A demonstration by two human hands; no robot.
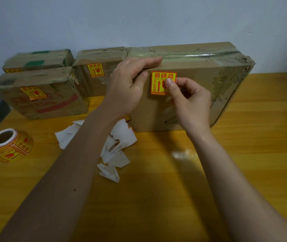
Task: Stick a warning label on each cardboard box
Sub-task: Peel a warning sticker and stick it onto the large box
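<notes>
A large flat cardboard box (200, 81) stands on its long edge at the back of the table. A yellow and red warning label (158, 81) lies on its front face. My left hand (127, 88) rests on the box, with its fingers laid along the top edge and its thumb on the front face just left of the label. My right hand (191, 105) has its fingers curled, and its thumb tip presses the label's right side. The label's lower right corner is hidden by that hand.
Three smaller cardboard boxes stand at the back left, each with a label: a front one (41, 102), one behind it (38, 59) and a middle one (94, 81). A label roll (12, 145) lies at the left. White backing scraps (116, 147) litter the wooden table (244, 154).
</notes>
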